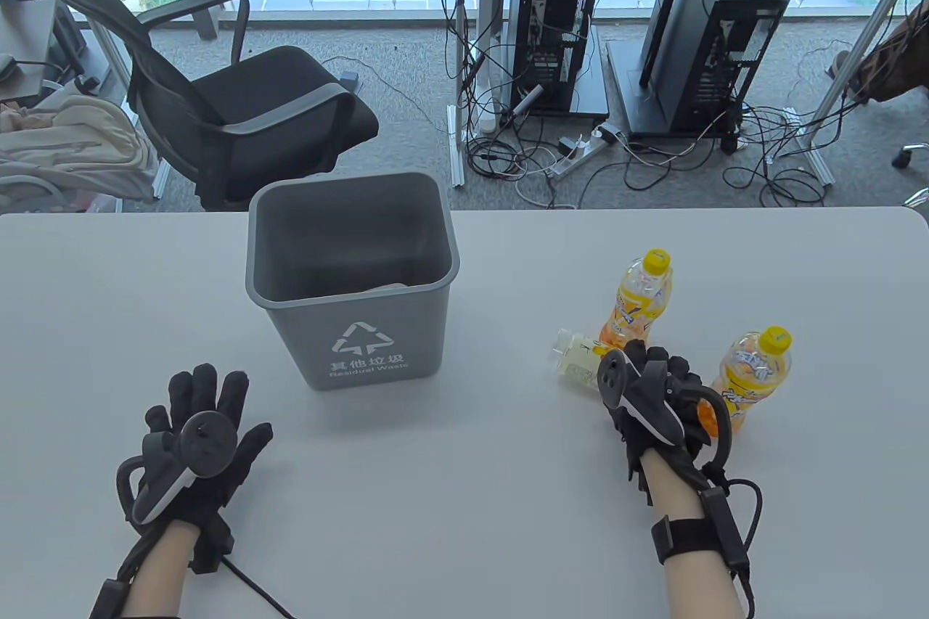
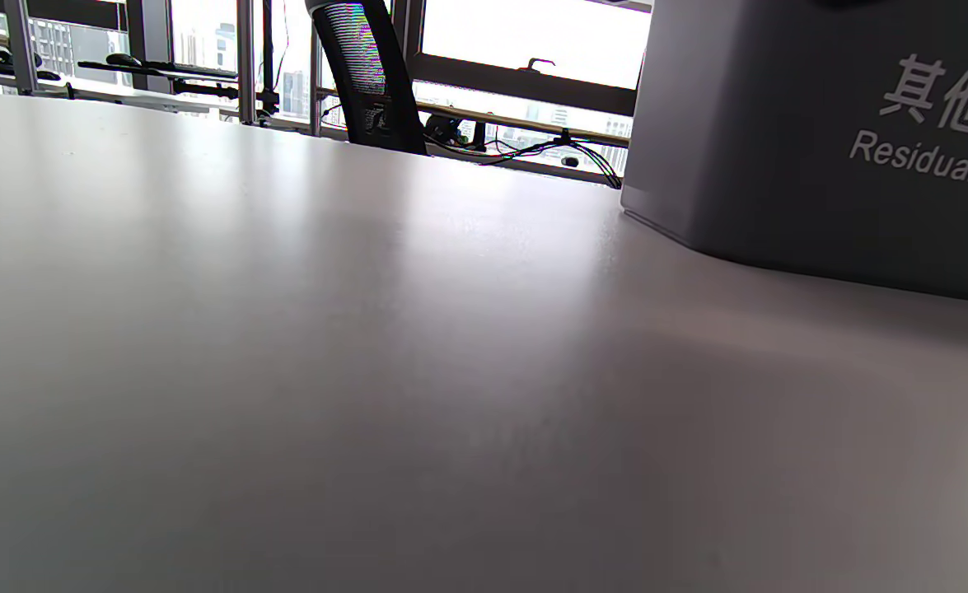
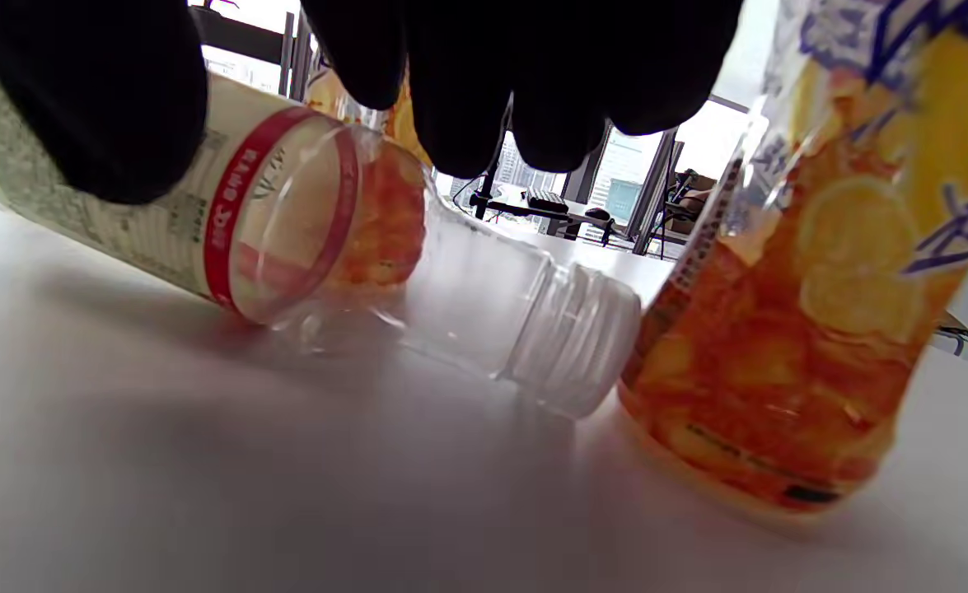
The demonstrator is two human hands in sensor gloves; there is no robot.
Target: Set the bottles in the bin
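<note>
A clear bottle (image 1: 575, 356) with a pale red-banded label lies on its side on the table, right of the grey bin (image 1: 435, 329). My right hand (image 1: 646, 376) is curled over its lower end. In the right wrist view my thumb (image 3: 96, 107) lies on the label and my fingers (image 3: 484, 91) hang over the bottle's (image 3: 286, 222) shoulder. Two orange drink bottles with yellow caps stand upright: one (image 1: 639, 300) just behind the hand, one (image 1: 755, 372) to its right. My left hand (image 1: 207, 416) lies flat and empty on the table, left of the bin.
The bin (image 2: 821, 132) stands near the table's far edge with something pale in its bottom (image 1: 395, 285). An office chair (image 1: 239, 111) and cables are on the floor beyond the table. In the right wrist view an orange bottle (image 3: 821, 288) stands against the lying bottle's cap.
</note>
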